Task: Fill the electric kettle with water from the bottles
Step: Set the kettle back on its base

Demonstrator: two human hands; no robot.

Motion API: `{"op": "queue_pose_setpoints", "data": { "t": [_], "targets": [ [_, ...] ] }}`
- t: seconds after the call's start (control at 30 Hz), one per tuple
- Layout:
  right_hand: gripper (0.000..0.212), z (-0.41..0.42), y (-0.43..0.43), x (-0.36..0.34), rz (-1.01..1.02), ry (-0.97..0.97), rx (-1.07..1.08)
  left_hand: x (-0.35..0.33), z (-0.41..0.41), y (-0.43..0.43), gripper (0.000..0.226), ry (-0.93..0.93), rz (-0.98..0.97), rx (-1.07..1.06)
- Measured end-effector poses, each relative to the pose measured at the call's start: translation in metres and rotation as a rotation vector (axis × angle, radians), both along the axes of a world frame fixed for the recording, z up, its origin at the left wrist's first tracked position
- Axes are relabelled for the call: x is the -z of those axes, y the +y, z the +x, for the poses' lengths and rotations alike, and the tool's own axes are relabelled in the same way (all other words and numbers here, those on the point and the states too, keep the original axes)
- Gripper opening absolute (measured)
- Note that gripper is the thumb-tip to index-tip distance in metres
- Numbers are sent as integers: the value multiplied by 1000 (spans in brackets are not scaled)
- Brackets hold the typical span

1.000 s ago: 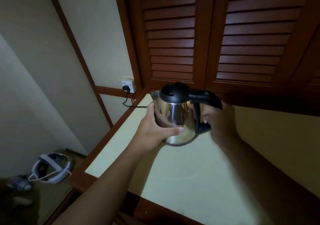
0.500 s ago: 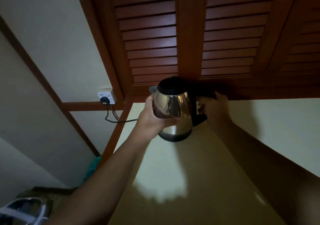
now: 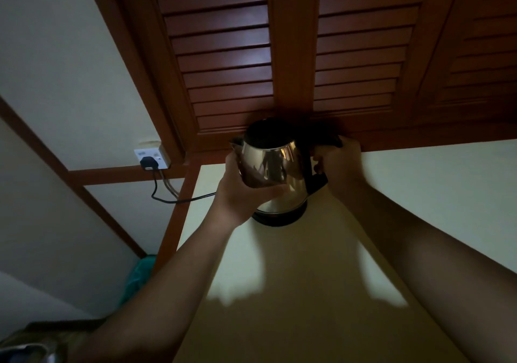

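Two bare hands grip one electric kettle [image 3: 275, 166] at the far end of a pale countertop [image 3: 279, 292]. The left hand [image 3: 240, 192] wraps the polished steel body from the left, fingers curled across its near face. The right hand [image 3: 340, 166] is closed round the black handle [image 3: 317, 166] on the kettle's right side. The kettle stands upright with its black lid [image 3: 265, 133] down and its spout pointing left; beneath it lies a black round base [image 3: 279, 218] on the countertop, though whether the kettle is fully seated on that base cannot be told. A black cord [image 3: 179, 200] runs from the kettle's left to a plug in a white wall socket [image 3: 151, 158], on the wall left of the counter. Dark wooden louvred doors [image 3: 223, 63] rise directly behind the kettle. Both forearms cast broad shadows over the near counter.
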State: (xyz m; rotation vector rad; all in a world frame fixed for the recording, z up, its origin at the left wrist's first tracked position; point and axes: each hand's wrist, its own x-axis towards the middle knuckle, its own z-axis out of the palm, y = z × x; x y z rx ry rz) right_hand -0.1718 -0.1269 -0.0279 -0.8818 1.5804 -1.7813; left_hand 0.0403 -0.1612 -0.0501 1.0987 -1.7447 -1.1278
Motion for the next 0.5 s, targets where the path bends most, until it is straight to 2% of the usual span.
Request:
{"op": "queue_pose_setpoints", "data": {
  "t": [0.13, 0.3, 0.43, 0.5],
  "targets": [
    [16, -1, 1, 2, 11, 11, 11, 1, 0, -4, 111, 8, 15, 23],
    [20, 2, 10, 2, -18, 14, -3, 3, -3, 3, 94, 73, -15, 46],
    [18, -1, 18, 5, -48, 165, -47, 8, -3, 8, 98, 148, 0, 95],
    [28, -2, 26, 7, -36, 211, -64, 11, -1, 9, 101, 156, -3, 142]
  ]
}}
